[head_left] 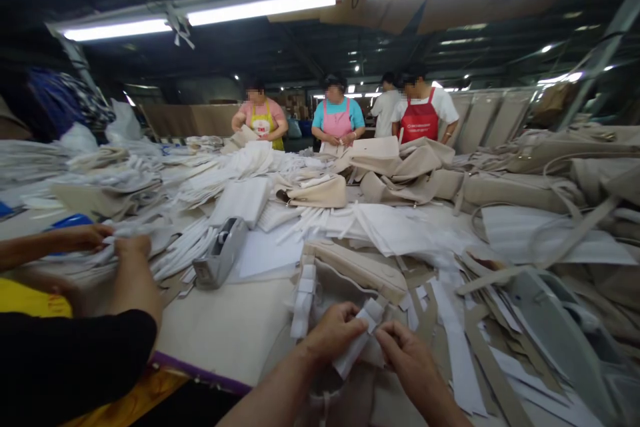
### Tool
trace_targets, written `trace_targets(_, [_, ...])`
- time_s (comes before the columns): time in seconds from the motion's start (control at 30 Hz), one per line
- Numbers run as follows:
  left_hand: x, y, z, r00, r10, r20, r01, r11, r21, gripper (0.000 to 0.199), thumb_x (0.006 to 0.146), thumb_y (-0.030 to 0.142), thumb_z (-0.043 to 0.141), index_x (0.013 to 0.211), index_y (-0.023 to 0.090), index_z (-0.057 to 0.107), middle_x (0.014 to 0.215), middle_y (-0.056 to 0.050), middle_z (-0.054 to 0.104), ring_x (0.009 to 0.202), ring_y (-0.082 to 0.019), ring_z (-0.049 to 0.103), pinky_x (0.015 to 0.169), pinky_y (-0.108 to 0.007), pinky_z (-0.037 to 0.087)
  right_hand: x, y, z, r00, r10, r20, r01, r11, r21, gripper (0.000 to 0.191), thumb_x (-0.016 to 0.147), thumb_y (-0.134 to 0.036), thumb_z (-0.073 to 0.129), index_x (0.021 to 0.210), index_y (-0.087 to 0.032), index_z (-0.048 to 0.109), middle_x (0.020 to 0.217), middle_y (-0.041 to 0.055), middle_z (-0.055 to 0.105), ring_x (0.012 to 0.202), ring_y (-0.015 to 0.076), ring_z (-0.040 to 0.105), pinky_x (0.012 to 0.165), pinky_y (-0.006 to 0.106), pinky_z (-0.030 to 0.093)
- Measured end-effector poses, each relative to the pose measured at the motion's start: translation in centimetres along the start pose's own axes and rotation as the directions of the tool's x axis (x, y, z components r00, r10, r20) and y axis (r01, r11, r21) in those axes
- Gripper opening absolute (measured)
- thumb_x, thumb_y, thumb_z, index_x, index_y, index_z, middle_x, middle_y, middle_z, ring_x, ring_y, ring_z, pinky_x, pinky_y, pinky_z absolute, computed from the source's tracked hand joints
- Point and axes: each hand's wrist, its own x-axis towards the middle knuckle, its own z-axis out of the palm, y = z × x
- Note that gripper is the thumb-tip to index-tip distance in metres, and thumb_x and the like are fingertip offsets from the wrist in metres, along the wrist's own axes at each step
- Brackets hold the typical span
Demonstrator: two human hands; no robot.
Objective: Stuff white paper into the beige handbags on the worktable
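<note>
My left hand (333, 333) and right hand (407, 360) work a folded white fabric strip (353, 353), fingers clamped on it, near me, above a beige fabric bag (350, 271) on the worktop (220, 333).

Plain white fabric strip (356, 347) and beige canvas bag (353, 271) near the front edge of the bench (225, 333); purple trim (200, 372) along that edge; at the far edge, pink apron (337, 121) over turquoise shirt (353, 113), yellow apron (263, 121) over pink shirt (277, 113), red apron (419, 119) over white shirt (445, 105).
</note>
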Motion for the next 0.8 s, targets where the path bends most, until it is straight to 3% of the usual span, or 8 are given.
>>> trace_targets(0.5, [-0.2,-0.4,0.3,0.986,0.157,-0.062,-0.144,0.974,0.173,0.025,0.075,0.033,0.056,0.088,0.012,0.062,0.08,-0.004,0.063,0.076,-0.018,0.054,0.067,-0.025,0.041,1.8,0.9,0.4,0.986,0.118,-0.118,-0.135,0.981,-0.142,0.023,0.073,-0.041,0.049,0.057,-0.023,0.049,0.046,-0.0031,0.049,0.044,0.0155,0.05,0.042,0.026,0.038])
trace_targets(0.8, [0.1,-0.8,0.6,0.989,0.112,-0.096,-0.1,0.988,0.118,0.03,0.072,0.041,0.06,0.082,0.012,0.059,0.074,-0.003,0.061,0.072,-0.017,0.053,0.063,-0.026,0.041,1.7,0.6,0.3,0.988,0.107,-0.109,-0.119,0.987,-0.108,0.025,0.074,-0.042,0.051,0.059,-0.022,0.05,0.048,-0.0037,0.049,0.046,0.0142,0.05,0.043,0.025,0.036])
